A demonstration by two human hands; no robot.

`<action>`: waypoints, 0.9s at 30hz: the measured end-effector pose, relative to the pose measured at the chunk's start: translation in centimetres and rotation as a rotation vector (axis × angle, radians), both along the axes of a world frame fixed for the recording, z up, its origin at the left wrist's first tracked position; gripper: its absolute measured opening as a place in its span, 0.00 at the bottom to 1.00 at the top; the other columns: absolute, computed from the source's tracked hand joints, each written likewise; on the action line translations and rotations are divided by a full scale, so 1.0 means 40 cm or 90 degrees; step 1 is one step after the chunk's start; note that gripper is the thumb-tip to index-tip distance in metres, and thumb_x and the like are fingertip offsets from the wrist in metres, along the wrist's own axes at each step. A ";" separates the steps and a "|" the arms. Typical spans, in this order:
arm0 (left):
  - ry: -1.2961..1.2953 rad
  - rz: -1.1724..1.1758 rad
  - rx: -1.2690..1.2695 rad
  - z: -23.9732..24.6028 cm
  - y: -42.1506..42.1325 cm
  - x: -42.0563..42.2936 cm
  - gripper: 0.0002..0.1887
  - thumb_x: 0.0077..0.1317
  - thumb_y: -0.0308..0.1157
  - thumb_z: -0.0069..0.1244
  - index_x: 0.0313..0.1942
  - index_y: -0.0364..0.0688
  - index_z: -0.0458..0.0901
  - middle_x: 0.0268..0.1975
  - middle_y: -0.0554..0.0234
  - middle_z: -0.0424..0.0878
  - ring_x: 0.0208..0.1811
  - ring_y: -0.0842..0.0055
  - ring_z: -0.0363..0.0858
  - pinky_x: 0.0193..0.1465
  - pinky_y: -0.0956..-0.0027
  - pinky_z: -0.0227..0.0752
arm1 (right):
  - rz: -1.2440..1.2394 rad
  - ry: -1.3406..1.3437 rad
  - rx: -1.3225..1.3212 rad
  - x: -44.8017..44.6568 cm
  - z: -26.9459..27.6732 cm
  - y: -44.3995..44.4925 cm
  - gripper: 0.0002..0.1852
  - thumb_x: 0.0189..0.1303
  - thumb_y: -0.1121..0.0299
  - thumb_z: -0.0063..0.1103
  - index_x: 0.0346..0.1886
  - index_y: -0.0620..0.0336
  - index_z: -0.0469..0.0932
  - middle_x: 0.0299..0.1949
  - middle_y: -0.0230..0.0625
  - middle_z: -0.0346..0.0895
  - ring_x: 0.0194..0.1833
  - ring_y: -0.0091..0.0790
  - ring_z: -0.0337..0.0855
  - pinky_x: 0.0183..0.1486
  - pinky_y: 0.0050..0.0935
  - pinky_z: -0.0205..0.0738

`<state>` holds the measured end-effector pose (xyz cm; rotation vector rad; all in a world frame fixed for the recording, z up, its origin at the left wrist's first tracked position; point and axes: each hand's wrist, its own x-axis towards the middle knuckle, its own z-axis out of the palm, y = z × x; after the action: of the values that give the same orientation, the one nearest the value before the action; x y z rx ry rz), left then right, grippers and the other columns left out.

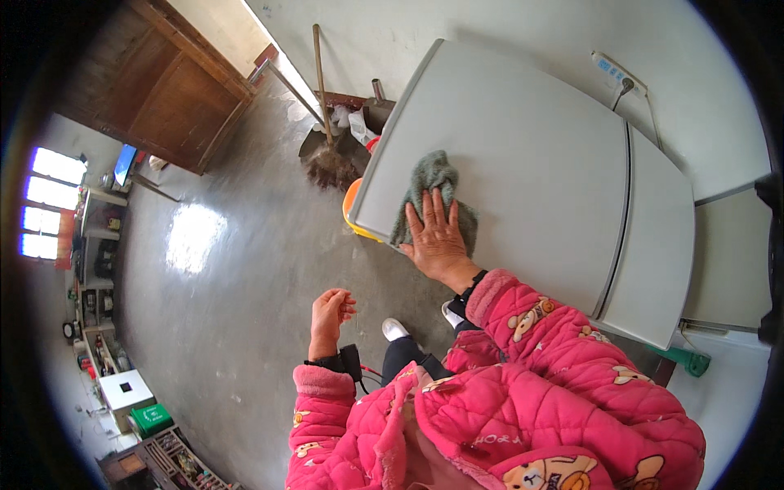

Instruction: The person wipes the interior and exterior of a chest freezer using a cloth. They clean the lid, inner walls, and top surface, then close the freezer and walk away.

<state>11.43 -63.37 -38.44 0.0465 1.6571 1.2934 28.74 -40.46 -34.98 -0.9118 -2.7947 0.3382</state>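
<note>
My right hand (438,245) lies with fingers spread on a grey-green cloth (433,170), pressing it against the pale surface of a refrigerator (539,165). The cloth is bunched near the left edge of that surface. A dark seam crosses the appliance further right. Over the grey floor, away from the refrigerator, my left hand (331,315) is raised with its fingers curled and nothing visible in it. Both sleeves are pink and quilted, with dark bands at the wrists.
A broom (321,79) and a dustpan (358,147) stand by the wall, near a yellow container (350,208) beside the refrigerator. A power strip (618,73) with a plug hangs on the wall. Shelves (98,229) and a wooden door (177,86) are at the left.
</note>
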 end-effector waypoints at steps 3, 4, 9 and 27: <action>-0.040 -0.014 0.010 -0.013 -0.025 -0.101 0.08 0.66 0.32 0.46 0.38 0.36 0.77 0.29 0.60 0.81 0.24 0.77 0.79 0.23 0.78 0.69 | 0.030 0.025 0.018 -0.153 0.000 -0.030 0.40 0.58 0.47 0.55 0.68 0.62 0.58 0.71 0.56 0.47 0.73 0.54 0.39 0.69 0.62 0.33; -0.036 -0.029 0.009 -0.023 -0.018 -0.131 0.08 0.66 0.32 0.47 0.38 0.37 0.78 0.29 0.61 0.82 0.24 0.78 0.79 0.24 0.79 0.70 | 0.035 0.011 0.019 -0.198 -0.011 -0.027 0.41 0.57 0.46 0.56 0.68 0.62 0.58 0.70 0.56 0.48 0.73 0.54 0.40 0.69 0.62 0.34; 0.014 -0.133 0.046 -0.011 0.045 -0.332 0.08 0.66 0.33 0.48 0.38 0.38 0.78 0.28 0.63 0.81 0.24 0.79 0.78 0.24 0.78 0.70 | -0.072 0.023 0.013 -0.346 -0.025 0.033 0.44 0.57 0.44 0.53 0.69 0.64 0.55 0.72 0.53 0.44 0.73 0.53 0.39 0.70 0.59 0.34; 0.132 -0.539 0.193 -0.002 0.503 -0.297 0.11 0.62 0.33 0.48 0.41 0.36 0.78 0.30 0.64 0.81 0.26 0.80 0.79 0.25 0.77 0.70 | -0.271 -0.064 -0.003 -0.145 -0.038 -0.095 0.38 0.61 0.43 0.46 0.70 0.56 0.57 0.73 0.48 0.46 0.74 0.48 0.38 0.72 0.54 0.32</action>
<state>-0.44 -43.25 -38.53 0.9836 1.3410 0.8682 22.92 -44.25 -36.49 -1.5208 -2.5876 0.2366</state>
